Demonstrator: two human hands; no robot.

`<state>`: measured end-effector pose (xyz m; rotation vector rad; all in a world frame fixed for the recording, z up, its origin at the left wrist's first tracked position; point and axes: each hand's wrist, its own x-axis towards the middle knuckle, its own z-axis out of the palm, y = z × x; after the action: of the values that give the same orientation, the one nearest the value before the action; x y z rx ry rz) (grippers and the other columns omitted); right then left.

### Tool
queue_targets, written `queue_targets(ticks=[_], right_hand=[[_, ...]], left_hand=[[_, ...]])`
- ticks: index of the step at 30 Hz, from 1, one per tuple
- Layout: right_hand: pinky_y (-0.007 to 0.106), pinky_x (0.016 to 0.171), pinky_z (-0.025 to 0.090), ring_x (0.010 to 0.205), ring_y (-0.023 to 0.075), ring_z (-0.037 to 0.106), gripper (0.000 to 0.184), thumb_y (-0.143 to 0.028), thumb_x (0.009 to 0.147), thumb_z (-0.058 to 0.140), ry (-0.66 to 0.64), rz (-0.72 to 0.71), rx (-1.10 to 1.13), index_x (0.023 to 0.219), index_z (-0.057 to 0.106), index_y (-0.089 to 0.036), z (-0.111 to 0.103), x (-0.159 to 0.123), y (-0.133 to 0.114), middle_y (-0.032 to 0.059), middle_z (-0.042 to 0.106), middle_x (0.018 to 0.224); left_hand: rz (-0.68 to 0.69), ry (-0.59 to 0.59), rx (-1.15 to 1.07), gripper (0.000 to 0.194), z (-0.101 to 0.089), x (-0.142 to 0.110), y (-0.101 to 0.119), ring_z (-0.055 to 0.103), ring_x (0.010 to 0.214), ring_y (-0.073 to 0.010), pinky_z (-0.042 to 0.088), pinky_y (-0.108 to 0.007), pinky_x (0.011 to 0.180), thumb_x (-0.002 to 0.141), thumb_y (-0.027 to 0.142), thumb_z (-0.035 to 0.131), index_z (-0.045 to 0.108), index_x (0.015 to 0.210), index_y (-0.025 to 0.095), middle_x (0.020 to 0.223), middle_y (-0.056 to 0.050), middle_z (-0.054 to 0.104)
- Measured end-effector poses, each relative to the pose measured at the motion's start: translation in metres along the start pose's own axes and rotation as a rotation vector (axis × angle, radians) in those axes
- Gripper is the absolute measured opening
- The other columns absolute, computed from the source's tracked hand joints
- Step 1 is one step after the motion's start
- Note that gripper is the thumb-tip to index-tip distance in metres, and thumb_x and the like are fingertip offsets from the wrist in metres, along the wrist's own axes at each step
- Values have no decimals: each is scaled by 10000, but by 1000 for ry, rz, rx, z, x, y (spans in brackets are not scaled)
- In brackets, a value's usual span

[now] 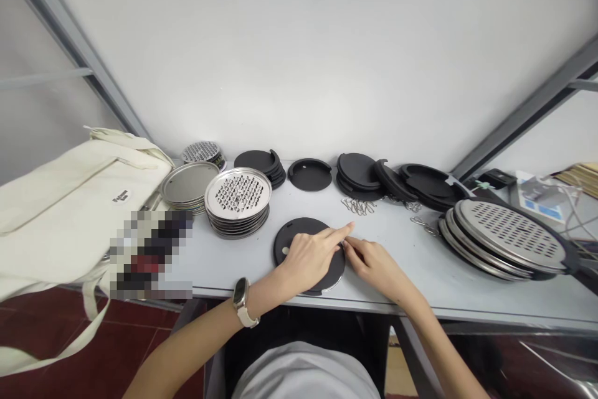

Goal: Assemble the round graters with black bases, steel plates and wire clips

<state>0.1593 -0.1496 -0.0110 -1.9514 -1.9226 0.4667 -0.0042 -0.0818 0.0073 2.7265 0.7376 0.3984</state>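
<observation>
Pressing your left hand point(306, 259) flat on a black round disc point(290, 234), you have your right hand point(374, 267) pinched together at the disc's edge, just beside it.

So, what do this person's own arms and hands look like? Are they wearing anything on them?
The left hand and right hand wear no gloves, and no sleeves show at the wrists or forearms. The left wrist carries a smartwatch with a pale strap and a dark, rounded rectangular face. A light grey top shows at the bottom of the view.
</observation>
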Motion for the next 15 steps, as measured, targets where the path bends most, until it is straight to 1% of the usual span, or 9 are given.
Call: queue_targets(ticks=[8, 15], right_hand=[[272, 599, 361, 618, 194, 600, 293, -247, 944, 287, 4, -6, 6, 844, 556, -185, 2, 1, 1, 61, 664, 735], [273, 576, 351, 583, 191, 585, 286, -240, 936, 296, 11, -11, 7, 816, 550, -184, 1, 1, -1, 50, 641, 681]], left_hand=[[51, 21, -37, 532, 1, 0, -2, 617, 986, -139, 481, -243, 796, 946, 166, 379, 238, 1429, 339, 1263, 5, 564], [73, 22, -17, 556, 0, 0, -3, 619, 975, -137, 487, -243, 776, 944, 156, 381, 206, 1435, 349, 1252, 15, 565]])
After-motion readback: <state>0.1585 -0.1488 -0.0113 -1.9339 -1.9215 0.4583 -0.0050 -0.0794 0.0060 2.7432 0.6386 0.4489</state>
